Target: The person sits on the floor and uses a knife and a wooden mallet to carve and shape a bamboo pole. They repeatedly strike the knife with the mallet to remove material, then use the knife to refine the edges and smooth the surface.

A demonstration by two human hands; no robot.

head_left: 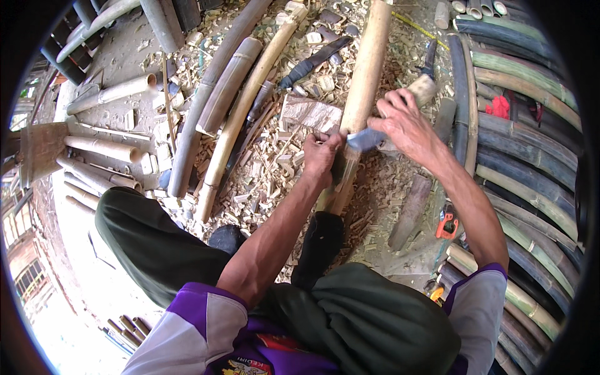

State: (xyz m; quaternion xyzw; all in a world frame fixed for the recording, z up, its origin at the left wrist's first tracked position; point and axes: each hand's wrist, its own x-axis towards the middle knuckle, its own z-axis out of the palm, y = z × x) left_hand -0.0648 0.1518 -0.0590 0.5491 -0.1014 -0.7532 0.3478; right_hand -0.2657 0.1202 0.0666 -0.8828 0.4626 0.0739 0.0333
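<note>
A thick pale bamboo pole (369, 62) runs from the top of the view down to my lap. My left hand (322, 156) is closed around the pole near its lower end. My right hand (406, 122) grips a large knife with a grey blade (364, 139) lying across the pole just above my left hand. The knife's pale wooden handle (424, 89) sticks out beyond my right hand. My legs in dark green trousers (144, 244) frame the pole's lower end.
Wood chips (281, 169) cover the ground. Several cut bamboo poles (225, 87) lie to the left, and a stack of green bamboo (525, 156) curves along the right. A second knife (315, 60), an orange tool (447, 225) and a flat board (409, 212) lie nearby.
</note>
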